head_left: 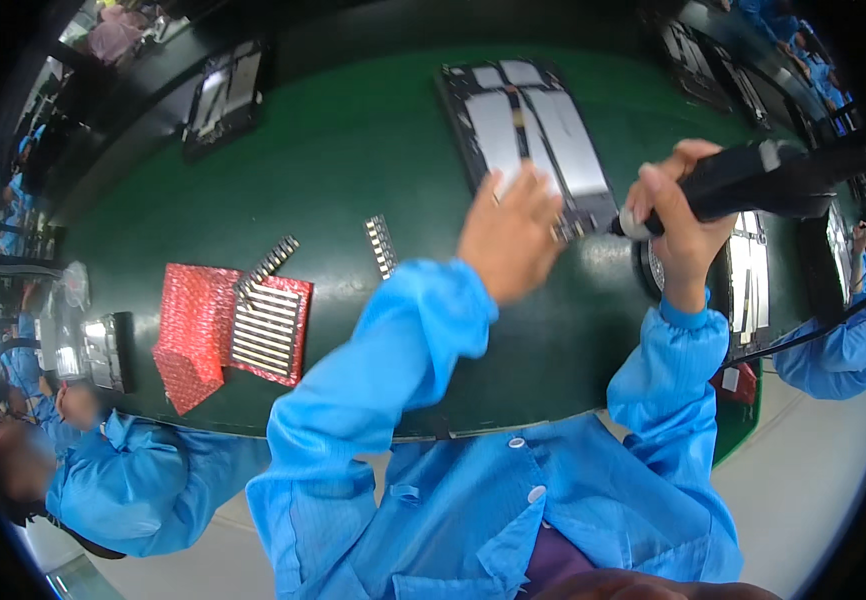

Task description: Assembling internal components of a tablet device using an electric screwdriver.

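An opened tablet-like device (571, 140) with silver battery panels and a dark frame lies tilted on the green table. My left hand (513, 235) rests palm down over its near end, fingers stretched out and slightly apart. Wrapped in my right hand (688, 225) is a black electric screwdriver (743, 180), held almost level. Its tip points left at the device's near right corner, close to my left fingertips; whether it touches a screw is too small to tell. A small dark part with metallic bits (575, 227) shows at that corner.
Left on the green table (323, 150) lie a red bubble-wrap sheet (193, 310) with a stack of striped strips (268, 332), and two loose strips (273, 258) (380, 246). Another opened device (223, 95) stands far left, another (748, 280) at right. A co-worker's blue sleeve (153, 480) is at lower left.
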Action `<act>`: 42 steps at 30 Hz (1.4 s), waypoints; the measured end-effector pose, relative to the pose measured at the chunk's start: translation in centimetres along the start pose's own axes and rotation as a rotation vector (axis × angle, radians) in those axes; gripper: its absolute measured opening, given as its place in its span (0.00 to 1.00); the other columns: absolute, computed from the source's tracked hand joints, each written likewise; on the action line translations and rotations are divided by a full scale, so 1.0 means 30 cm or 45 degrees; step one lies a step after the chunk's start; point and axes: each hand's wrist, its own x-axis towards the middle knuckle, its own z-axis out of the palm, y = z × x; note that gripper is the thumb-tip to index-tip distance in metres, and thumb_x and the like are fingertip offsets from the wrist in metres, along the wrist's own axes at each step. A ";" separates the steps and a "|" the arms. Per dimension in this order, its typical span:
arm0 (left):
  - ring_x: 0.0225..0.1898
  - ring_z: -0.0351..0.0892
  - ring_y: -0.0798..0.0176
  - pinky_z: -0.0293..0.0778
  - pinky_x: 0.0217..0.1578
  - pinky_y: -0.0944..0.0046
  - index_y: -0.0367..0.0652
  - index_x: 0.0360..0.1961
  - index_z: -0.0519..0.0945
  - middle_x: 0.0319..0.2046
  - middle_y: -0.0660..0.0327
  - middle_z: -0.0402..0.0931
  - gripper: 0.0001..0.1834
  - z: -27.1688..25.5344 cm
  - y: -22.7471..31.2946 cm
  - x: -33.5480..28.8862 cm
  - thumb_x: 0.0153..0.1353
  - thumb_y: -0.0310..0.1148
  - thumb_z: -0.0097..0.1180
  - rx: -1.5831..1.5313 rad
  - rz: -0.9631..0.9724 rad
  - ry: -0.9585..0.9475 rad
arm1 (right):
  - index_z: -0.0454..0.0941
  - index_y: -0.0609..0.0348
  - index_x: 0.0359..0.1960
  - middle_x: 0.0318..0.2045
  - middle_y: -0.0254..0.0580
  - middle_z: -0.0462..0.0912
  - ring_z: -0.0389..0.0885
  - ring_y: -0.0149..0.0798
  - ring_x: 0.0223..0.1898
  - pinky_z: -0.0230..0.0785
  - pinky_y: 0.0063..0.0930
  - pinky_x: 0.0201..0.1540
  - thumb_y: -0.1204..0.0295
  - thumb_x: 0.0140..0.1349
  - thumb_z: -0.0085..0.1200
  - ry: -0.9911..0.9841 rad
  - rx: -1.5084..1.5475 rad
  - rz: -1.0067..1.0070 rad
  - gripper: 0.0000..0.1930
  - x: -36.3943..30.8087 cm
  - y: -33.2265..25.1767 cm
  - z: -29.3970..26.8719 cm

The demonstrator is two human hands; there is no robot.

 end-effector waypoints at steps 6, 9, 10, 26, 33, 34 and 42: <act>0.60 0.60 0.48 0.61 0.56 0.46 0.46 0.54 0.69 0.57 0.53 0.64 0.24 0.022 -0.374 0.237 0.56 0.38 0.54 0.615 -0.437 0.157 | 0.69 0.65 0.40 0.17 0.35 0.74 0.73 0.27 0.17 0.65 0.19 0.21 0.85 0.50 0.59 0.136 -0.033 0.176 0.17 -0.093 0.024 -0.053; 0.62 0.58 0.45 0.58 0.58 0.42 0.46 0.57 0.67 0.58 0.52 0.64 0.26 0.021 -0.490 0.219 0.57 0.38 0.52 0.522 -0.513 0.161 | 0.68 0.65 0.41 0.18 0.34 0.73 0.72 0.27 0.16 0.64 0.19 0.20 0.85 0.50 0.58 0.108 -0.073 0.253 0.17 -0.103 0.052 -0.029; 0.62 0.57 0.43 0.57 0.59 0.43 0.45 0.58 0.66 0.57 0.50 0.64 0.26 0.012 -0.508 0.206 0.57 0.39 0.51 0.426 -0.509 0.124 | 0.67 0.64 0.42 0.18 0.35 0.73 0.71 0.28 0.16 0.65 0.21 0.21 0.86 0.50 0.56 0.091 -0.097 0.326 0.17 -0.107 0.057 -0.023; 0.40 0.76 0.50 0.73 0.42 0.59 0.40 0.40 0.79 0.36 0.53 0.75 0.23 -0.440 -0.373 -0.156 0.38 0.27 0.68 -0.175 -0.263 -0.707 | 0.73 0.64 0.41 0.19 0.29 0.75 0.70 0.20 0.18 0.60 0.14 0.20 0.80 0.50 0.62 0.205 -0.158 0.258 0.16 -0.111 0.091 0.008; 0.29 0.75 0.58 0.72 0.33 0.63 0.37 0.35 0.79 0.27 0.57 0.72 0.25 -0.370 -0.223 -0.201 0.33 0.35 0.74 -0.106 -0.383 -0.627 | 0.70 0.64 0.44 0.18 0.30 0.72 0.69 0.22 0.18 0.59 0.15 0.21 0.82 0.52 0.59 0.153 -0.152 0.265 0.17 -0.127 0.081 0.009; 0.27 0.74 0.58 0.72 0.30 0.63 0.35 0.34 0.79 0.26 0.57 0.72 0.26 -0.358 -0.206 -0.196 0.34 0.39 0.74 0.016 -0.449 -0.585 | 0.70 0.64 0.44 0.18 0.30 0.72 0.69 0.21 0.18 0.59 0.14 0.21 0.81 0.52 0.59 0.128 -0.174 0.244 0.17 -0.127 0.084 0.007; 0.26 0.70 0.65 0.69 0.26 0.67 0.34 0.32 0.80 0.31 0.60 0.72 0.21 -0.300 -0.153 -0.136 0.37 0.34 0.72 -0.191 -0.357 -0.433 | 0.71 0.64 0.44 0.18 0.28 0.72 0.68 0.20 0.17 0.58 0.13 0.20 0.81 0.52 0.60 0.082 -0.153 0.228 0.17 -0.126 0.084 -0.006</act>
